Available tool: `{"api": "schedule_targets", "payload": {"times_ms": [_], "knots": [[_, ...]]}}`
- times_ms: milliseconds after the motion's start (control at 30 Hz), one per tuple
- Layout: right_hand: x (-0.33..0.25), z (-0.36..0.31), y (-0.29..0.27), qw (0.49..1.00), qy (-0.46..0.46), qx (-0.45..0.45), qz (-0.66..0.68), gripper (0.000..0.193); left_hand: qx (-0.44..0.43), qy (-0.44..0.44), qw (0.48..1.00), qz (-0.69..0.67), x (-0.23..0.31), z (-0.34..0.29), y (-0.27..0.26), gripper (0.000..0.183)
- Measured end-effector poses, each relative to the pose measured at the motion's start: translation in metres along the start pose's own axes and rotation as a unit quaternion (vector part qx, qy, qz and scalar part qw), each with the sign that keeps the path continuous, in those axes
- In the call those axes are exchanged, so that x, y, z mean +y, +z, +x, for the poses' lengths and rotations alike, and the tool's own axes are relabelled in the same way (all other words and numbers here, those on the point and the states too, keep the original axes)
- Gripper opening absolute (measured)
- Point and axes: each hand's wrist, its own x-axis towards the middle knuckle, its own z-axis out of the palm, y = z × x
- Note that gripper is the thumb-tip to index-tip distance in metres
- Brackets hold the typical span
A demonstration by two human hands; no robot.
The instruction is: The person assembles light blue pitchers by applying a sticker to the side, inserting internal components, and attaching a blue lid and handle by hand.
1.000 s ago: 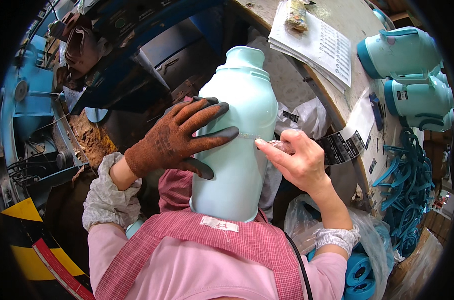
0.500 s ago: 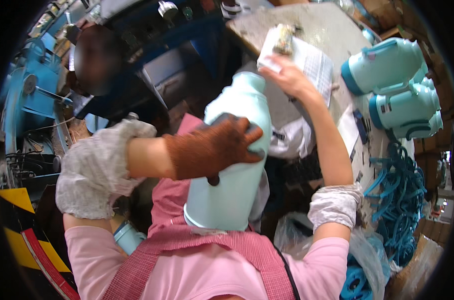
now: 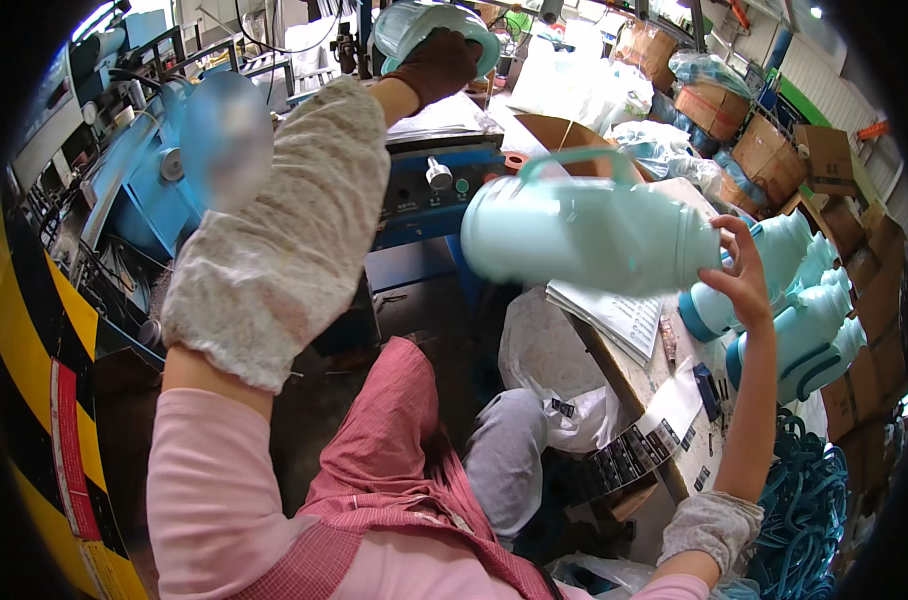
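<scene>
My left hand (image 3: 436,68), in a brown work glove, is stretched far forward and grips a pale blue thermos jug body (image 3: 394,28) at the top of the view. Much of that body is cut off or behind the glove. My bare right hand (image 3: 742,270) holds a second pale blue thermos jug (image 3: 584,235) by its neck, fingers at the rim. This jug lies sideways in the air, with its handle (image 3: 574,160) uppermost and its base toward the left. Below it are printed sheets (image 3: 614,320) on the table.
More thermos jugs (image 3: 814,320) lie at the table's right, above a heap of dark teal handles or straps (image 3: 799,500). A blue machine panel (image 3: 414,200) stands ahead. A white plastic bag (image 3: 554,370) hangs by the table edge (image 3: 614,375). Cardboard boxes (image 3: 764,155) are behind.
My left hand has gone from in front of my body to far ahead with a jug body. My right hand has left the papers and now holds a handled jug. The view has tilted up.
</scene>
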Motion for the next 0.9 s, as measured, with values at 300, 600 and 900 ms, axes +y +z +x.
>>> {"api": "schedule_targets", "payload": {"times_ms": [300,600,900], "knots": [[0.074,0.031,0.02,0.92,-0.178,0.284,-0.201,0.056,-0.006,0.143,0.99,-0.004,-0.023,0.006,0.026,0.01],[0.045,0.052,0.05,0.921,-0.21,0.261,-0.2,0.055,0.108,0.272,0.955,-0.04,0.043,-0.031,-0.11,0.011],[0.017,0.082,0.079,0.909,-0.274,0.264,-0.169,0.056,0.02,0.531,0.82,-0.212,0.164,-0.146,-0.199,0.006]]}}
